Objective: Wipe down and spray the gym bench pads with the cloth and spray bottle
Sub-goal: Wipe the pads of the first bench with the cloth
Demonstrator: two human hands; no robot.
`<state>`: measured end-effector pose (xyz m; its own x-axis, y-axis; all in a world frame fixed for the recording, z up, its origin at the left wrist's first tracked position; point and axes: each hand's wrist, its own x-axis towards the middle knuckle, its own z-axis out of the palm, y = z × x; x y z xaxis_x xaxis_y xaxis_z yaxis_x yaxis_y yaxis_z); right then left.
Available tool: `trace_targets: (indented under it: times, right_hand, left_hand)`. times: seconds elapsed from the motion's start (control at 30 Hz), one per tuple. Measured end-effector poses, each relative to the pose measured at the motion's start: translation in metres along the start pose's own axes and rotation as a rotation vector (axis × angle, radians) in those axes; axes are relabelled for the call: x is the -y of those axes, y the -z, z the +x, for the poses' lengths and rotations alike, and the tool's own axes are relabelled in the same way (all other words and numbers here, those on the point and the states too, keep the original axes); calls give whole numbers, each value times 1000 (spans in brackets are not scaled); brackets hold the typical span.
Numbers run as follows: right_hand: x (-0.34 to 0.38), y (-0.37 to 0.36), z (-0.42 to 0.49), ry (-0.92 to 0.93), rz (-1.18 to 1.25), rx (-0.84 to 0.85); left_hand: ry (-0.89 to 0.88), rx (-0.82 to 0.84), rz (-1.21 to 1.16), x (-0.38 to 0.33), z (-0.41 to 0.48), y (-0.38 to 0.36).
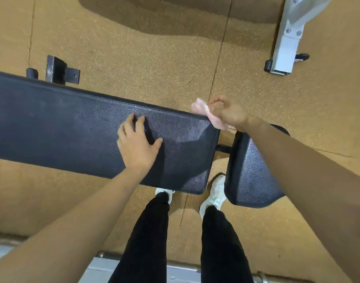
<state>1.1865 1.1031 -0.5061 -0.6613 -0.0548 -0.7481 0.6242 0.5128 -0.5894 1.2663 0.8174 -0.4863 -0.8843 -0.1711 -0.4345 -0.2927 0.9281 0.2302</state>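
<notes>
Left hand (138, 145) flat, fingers spread, on long dark vinyl bench pad (52, 121), right hand (228, 113) gripping pink-white cloth (200, 109) at its far-right corner

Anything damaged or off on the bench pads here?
Yes: the long pad has a small cracked patch near its far edge, just past the fingertips of the left hand; tan shows through the dark cover. The short pad looks intact.

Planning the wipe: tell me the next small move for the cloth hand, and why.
Probably draw the right hand with the pink cloth leftward along the far edge of the long pad: the cloth sits at its far right corner, while the left hand rests flat on top.
</notes>
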Motion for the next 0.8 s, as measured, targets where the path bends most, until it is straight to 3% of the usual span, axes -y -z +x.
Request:
trace_targets:
  times: [0.17,0.4,0.8]
  right_hand:
    - [10,-19,5,-51,-247,308]
    - [12,-27,11,66,-499,411]
    - [44,-47,39,123,-265,600]
  left_hand:
    - [-12,65,81,4,2,-1]
    - [-15,45,81,3,2,0]
    - [-68,90,15,17,3,11]
